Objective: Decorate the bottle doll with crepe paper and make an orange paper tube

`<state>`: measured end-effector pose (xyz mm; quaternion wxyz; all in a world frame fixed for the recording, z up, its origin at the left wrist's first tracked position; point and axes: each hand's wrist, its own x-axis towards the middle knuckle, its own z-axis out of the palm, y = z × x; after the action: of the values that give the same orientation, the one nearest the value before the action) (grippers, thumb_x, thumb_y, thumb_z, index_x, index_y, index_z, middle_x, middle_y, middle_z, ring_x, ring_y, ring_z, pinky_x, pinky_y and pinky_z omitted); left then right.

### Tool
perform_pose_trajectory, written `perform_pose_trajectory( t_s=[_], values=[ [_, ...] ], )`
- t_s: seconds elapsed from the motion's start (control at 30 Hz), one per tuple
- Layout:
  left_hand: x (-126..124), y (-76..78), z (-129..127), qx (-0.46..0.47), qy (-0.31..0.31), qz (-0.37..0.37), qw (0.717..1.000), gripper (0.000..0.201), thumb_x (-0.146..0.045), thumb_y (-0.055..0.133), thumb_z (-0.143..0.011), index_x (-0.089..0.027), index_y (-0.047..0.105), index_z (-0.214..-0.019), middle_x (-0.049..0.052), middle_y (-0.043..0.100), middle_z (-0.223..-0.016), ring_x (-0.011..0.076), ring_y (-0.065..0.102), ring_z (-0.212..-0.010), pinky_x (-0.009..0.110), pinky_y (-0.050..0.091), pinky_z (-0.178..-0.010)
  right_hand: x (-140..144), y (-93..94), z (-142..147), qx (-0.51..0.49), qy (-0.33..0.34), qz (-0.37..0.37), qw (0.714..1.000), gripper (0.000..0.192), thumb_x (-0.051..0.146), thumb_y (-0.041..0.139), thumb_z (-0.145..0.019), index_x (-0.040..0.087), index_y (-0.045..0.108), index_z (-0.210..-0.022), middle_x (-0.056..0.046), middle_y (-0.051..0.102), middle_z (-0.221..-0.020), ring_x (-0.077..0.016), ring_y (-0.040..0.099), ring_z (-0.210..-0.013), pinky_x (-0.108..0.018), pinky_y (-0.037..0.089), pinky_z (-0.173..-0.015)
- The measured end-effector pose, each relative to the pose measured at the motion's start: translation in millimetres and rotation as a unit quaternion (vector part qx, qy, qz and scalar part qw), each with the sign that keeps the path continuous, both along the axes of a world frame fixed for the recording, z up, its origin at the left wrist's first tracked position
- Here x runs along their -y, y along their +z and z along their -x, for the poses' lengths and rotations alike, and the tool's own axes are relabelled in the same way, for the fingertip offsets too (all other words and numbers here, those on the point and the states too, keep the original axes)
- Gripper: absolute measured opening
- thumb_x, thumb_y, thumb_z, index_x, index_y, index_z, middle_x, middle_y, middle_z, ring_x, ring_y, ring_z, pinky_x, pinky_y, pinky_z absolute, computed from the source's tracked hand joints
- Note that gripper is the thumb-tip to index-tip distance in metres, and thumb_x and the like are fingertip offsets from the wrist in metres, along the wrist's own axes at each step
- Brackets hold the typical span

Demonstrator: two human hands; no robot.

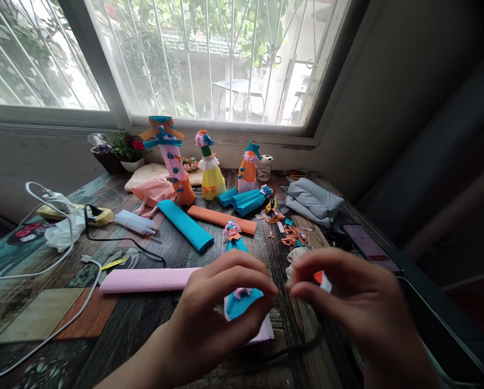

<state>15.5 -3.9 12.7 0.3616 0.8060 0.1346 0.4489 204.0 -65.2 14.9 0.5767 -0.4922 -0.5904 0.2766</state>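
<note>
My left hand (pixel 221 310) hovers low over the table, fingertips pinched together just above a blue crepe-paper doll (pixel 237 270) that lies flat with a pink and orange bow at its top. My right hand (pixel 359 308) is beside it, fingers closed on a small orange and white object (pixel 322 280). The fingertips of both hands nearly meet; whether a thin strip runs between them I cannot tell.
Rolls of pink (pixel 148 280), blue (pixel 185 224) and orange (pixel 221 219) crepe paper lie on the wooden table (pixel 35 319). Several finished paper dolls (pixel 209 167) stand by the window. Paper scraps (pixel 293 235), a grey cloth (pixel 313 200), a phone (pixel 369 247) and white cables (pixel 64 254) surround them.
</note>
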Motion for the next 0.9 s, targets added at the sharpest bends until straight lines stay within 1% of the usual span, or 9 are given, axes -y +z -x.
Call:
perform_pose_trajectory(
  t_s=[0.1,0.17,0.3,0.37,0.43,0.5,0.53,0.7,0.9],
  values=[
    [-2.5,-1.3,2.9,0.020,0.002,0.005,1.000,0.024,-0.001,0.061,-0.078,-0.020,0.062,-0.092,0.003,0.065,-0.082,0.0173,0.064,-0.077,0.028,0.055,-0.068,4.4,5.4,-26.2,-0.020,-0.102,-0.046,0.994,0.006,0.028,0.075,-0.075,0.028,0.072,-0.081,0.003,0.068,-0.066,-0.0121,0.062,-0.058,-0.019,0.052,-0.054],
    [-5.4,-2.0,6.7,0.031,0.006,0.006,0.999,0.025,-0.001,0.059,-0.079,-0.021,0.061,-0.094,0.003,0.066,-0.081,0.0178,0.064,-0.078,0.028,0.055,-0.068,5.1,8.2,-44.2,-0.047,-0.130,-0.050,0.989,0.004,0.032,0.070,-0.079,0.029,0.072,-0.080,0.003,0.067,-0.063,-0.0119,0.061,-0.057,-0.019,0.051,-0.054],
    [-10.9,-0.1,15.2,0.043,0.023,-0.007,0.999,0.023,-0.004,0.058,-0.081,-0.021,0.061,-0.095,0.003,0.066,-0.082,0.0183,0.063,-0.080,0.027,0.055,-0.068,0.2,2.3,-70.2,-0.003,-0.131,0.048,0.990,0.018,0.043,0.068,-0.078,0.025,0.071,-0.076,0.001,0.067,-0.065,-0.0137,0.061,-0.060,-0.021,0.050,-0.057],
    [-11.8,2.8,18.7,0.055,0.043,-0.012,0.998,0.024,-0.003,0.058,-0.080,-0.021,0.061,-0.095,0.002,0.065,-0.081,0.0181,0.063,-0.079,0.028,0.055,-0.071,-1.6,-10.1,-78.4,0.079,-0.104,0.150,0.980,0.030,0.049,0.063,-0.079,0.021,0.069,-0.072,-0.001,0.066,-0.064,-0.0155,0.060,-0.060,-0.023,0.047,-0.057],
    [-11.3,5.8,21.8,0.059,0.062,-0.005,0.996,0.027,0.000,0.057,-0.079,-0.022,0.061,-0.093,0.001,0.065,-0.081,0.0170,0.063,-0.079,0.027,0.054,-0.072,-0.6,-29.0,-85.3,0.169,-0.048,0.275,0.945,0.042,0.053,0.055,-0.083,0.017,0.066,-0.064,-0.002,0.064,-0.057,-0.0147,0.056,-0.055,-0.023,0.042,-0.053],
    [-10.2,7.7,24.6,0.052,0.080,0.006,0.995,0.029,0.002,0.055,-0.078,-0.023,0.061,-0.092,0.000,0.064,-0.083,0.0155,0.062,-0.081,0.025,0.053,-0.074,2.6,-52.7,-91.5,0.194,-0.004,0.377,0.906,0.048,0.056,0.048,-0.085,0.016,0.065,-0.063,0.000,0.060,-0.046,-0.0130,0.051,-0.044,-0.023,0.036,-0.046],
    [-9.7,8.1,25.8,0.050,0.086,0.007,0.995,0.029,0.002,0.055,-0.078,-0.024,0.061,-0.091,-0.001,0.064,-0.084,0.0149,0.062,-0.083,0.024,0.053,-0.075,4.3,-65.2,-94.2,0.187,-0.008,0.401,0.897,0.050,0.056,0.047,-0.085,0.016,0.064,-0.062,0.000,0.059,-0.043,-0.0125,0.050,-0.040,-0.023,0.036,-0.045],
    [-9.3,10.4,30.9,0.062,0.113,-0.002,0.992,0.027,0.001,0.058,-0.076,-0.023,0.062,-0.088,-0.002,0.063,-0.085,0.0130,0.062,-0.085,0.020,0.052,-0.077,7.6,-116.2,-98.5,0.146,-0.124,0.453,0.870,0.045,0.050,0.052,-0.082,0.017,0.057,-0.052,-0.002,0.060,-0.039,-0.0115,0.051,-0.031,-0.021,0.035,-0.037],
    [-15.2,20.6,45.6,0.160,0.168,-0.035,0.972,0.033,0.004,0.060,-0.075,-0.021,0.068,-0.094,-0.002,0.068,-0.087,0.0092,0.063,-0.084,0.013,0.053,-0.076,5.8,-141.1,-95.1,0.118,-0.200,0.452,0.862,0.039,0.042,0.053,-0.081,0.017,0.058,-0.052,-0.004,0.062,-0.041,-0.0132,0.056,-0.032,-0.019,0.037,-0.030]
  ],
)
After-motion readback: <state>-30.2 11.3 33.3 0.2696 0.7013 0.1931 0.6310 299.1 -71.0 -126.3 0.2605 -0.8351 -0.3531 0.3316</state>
